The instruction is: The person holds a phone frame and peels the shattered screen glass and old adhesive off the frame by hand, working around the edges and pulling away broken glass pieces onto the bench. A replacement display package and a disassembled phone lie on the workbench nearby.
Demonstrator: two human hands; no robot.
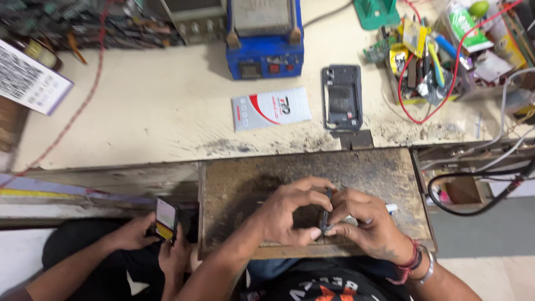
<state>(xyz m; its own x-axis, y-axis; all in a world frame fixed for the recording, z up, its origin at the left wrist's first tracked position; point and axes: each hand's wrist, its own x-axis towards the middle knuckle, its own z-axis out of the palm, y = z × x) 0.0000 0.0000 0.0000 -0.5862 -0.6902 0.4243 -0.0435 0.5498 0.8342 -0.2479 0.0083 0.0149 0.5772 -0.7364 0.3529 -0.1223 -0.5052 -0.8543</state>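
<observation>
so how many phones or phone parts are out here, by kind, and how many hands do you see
dark phone held on edge by both hands: 1
phone frame on the bench: 1
phone held by the other person: 1
hands: 4, left hand, right hand, other person's hands
total: 7

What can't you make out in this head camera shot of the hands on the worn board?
- Dark slim part, head view: mostly hidden by left hand and right hand; kind unclear.
- White tool tip: rest hidden behind right hand.
- Parts tray: contents too small.

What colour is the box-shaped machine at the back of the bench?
Blue, with a grey top plate; the machine shows in the head view.
</observation>
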